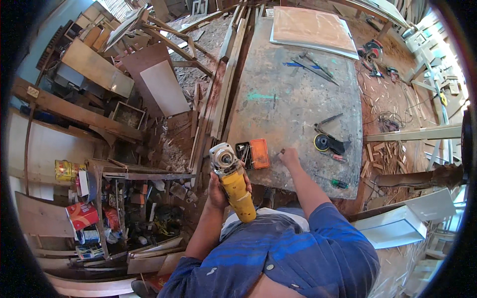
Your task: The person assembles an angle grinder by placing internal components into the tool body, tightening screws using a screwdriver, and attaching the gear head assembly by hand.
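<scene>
My left hand (217,191) is wrapped round a yellow angle grinder (238,196), its silver gear head pointing up and away from me and its bare spindle showing. No disc sits on the spindle. Over the worktable (293,109), my right hand (289,156) is closed, with a small dark thing at its fingertips that I cannot make out. Between the two hands lies a small open case with an orange lid (260,153) and a black tray (243,155) of small metal parts. To the right of my right hand rests a round yellow-rimmed black pad (322,142).
A green-handled screwdriver (340,184) lies near the table's right front corner. Long dark metal tools (315,69) lie farther back, before a stack of brown and white sheets (313,27). Long planks (231,74) run along the left edge. A cluttered shelf (144,176) stands at left.
</scene>
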Demonstrator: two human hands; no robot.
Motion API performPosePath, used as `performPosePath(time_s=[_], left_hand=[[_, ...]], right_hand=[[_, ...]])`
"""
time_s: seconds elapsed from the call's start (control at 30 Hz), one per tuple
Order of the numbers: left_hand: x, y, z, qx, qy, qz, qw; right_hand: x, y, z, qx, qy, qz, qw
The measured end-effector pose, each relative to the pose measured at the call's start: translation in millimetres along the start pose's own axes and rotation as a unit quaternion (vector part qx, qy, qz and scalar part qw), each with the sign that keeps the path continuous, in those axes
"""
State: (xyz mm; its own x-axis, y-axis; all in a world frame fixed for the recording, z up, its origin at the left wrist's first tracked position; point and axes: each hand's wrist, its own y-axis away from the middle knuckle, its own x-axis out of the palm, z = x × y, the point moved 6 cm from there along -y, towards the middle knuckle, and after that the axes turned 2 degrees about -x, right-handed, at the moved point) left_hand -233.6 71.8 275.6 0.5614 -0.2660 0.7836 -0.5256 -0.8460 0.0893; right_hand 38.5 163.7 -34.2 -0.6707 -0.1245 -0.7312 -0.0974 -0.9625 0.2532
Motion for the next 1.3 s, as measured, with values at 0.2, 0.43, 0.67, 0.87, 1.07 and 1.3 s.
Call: performPosePath(time_s=[0.2,0.43,0.67,0.87,1.07,1.3], left_hand=[[10.0,-16.3,5.0,-0.011,-0.013,0.035,0.999],[22.3,-27.5,9.7,-0.03,-0.007,0.069,0.997],[32.4,-41.8,17.5,-0.051,-0.005,0.089,0.995],[41.7,-62.4,33.1,-0.087,0.019,0.109,0.99],[49.9,-81.6,41.6,-0.108,0.023,0.12,0.987],[69.1,-94.1,43.8,-0.116,0.004,0.173,0.978]], right_hand=[[-24.5,21.4,-55.4,-0.029,-0.064,-0.157,0.985],[-50.7,46.7,-52.4,0.037,0.01,-0.146,0.989],[-132.9,44.4,7.6,0.056,-0.157,-0.135,0.977],[-272.8,104.3,165.4,-0.087,-0.454,-0.123,0.878],[-337.6,159.7,261.8,-0.229,-0.456,-0.108,0.853],[-357.0,178.4,290.4,-0.345,-0.262,-0.167,0.886]])
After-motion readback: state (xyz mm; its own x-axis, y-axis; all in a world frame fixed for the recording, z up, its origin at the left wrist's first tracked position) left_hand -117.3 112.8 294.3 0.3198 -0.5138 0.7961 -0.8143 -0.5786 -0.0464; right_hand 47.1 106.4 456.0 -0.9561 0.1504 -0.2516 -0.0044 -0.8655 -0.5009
